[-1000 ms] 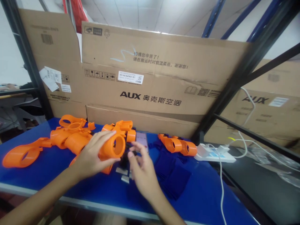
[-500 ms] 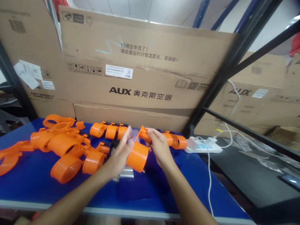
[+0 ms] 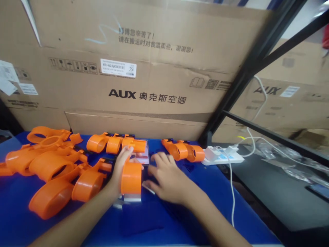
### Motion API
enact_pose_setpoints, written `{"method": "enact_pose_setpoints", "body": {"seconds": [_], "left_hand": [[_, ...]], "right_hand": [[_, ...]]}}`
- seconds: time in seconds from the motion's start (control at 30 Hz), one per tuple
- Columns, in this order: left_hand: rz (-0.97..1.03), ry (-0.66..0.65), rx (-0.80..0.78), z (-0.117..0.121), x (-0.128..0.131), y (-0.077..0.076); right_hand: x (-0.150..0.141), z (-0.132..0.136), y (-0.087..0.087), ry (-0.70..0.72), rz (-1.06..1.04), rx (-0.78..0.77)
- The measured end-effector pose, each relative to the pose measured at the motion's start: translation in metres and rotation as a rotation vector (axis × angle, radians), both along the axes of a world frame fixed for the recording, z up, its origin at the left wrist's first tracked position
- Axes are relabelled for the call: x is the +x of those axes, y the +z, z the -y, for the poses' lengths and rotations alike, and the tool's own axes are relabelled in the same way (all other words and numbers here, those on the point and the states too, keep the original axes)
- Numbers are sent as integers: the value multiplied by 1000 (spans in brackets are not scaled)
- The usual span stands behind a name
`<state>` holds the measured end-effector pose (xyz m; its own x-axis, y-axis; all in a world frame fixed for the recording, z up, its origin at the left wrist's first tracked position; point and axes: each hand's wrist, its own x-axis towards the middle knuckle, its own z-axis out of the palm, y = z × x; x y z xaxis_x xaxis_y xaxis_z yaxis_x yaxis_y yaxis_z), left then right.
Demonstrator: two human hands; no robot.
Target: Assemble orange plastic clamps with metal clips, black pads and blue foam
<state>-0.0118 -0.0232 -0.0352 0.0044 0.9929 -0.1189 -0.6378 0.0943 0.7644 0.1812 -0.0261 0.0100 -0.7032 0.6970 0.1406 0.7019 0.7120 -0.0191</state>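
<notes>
My left hand (image 3: 120, 168) is closed around an orange plastic ring-shaped holder (image 3: 131, 179), its round band facing right and its arm pointing up. To the right, my right hand (image 3: 167, 176) hovers over the blue table with fingers bent and apart. A thin silvery strip (image 3: 148, 187) shows by its thumb; whether they touch I cannot tell. Silver metal pieces (image 3: 132, 198) lie beneath the held holder. A phone (image 3: 145, 154) with a lit screen lies behind it, partly covered.
Several similar orange holders (image 3: 51, 164) are heaped at left. More stand in a row (image 3: 113, 144) at the back, with two (image 3: 178, 151) at right. A white power strip (image 3: 223, 156) with cables sits by the black frame post (image 3: 218, 120). Cardboard (image 3: 154, 79) walls the back.
My right hand has let go of the orange holder and moved down, its fingers spreading. My left hand now holds the holder alone, turned more upright. The view has tipped down and shifted.
</notes>
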Motion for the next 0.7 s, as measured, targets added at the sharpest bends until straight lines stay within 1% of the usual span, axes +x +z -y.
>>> {"method": "enact_pose_setpoints", "body": {"seconds": [0.07, 0.17, 0.27, 0.37, 0.43, 0.47, 0.53, 0.63, 0.7], "left_hand": [[-25, 1, 2, -2, 0, -5], [-47, 2, 27, -4, 4, -9], [-55, 6, 30, -3, 7, -8], [-61, -21, 4, -1, 8, -6], [-74, -22, 12, 0, 9, -5], [-83, -19, 21, 1, 9, -4], [-104, -16, 21, 2, 11, -2], [-127, -17, -27, 4, 13, 3], [-133, -20, -57, 6, 14, 4]], "right_hand": [[-7, 7, -5, 30, 81, -16], [-18, 10, -11, 60, 144, 14], [-24, 6, -11, 97, 148, 42], [-19, -4, -8, 135, 85, 3], [-10, -11, -7, 130, -35, -67], [-5, -15, -6, 107, -127, -107], [5, -21, -7, 38, -356, -203], [17, -28, -8, -34, -705, -347], [20, -30, -10, -59, -870, -386]]}}
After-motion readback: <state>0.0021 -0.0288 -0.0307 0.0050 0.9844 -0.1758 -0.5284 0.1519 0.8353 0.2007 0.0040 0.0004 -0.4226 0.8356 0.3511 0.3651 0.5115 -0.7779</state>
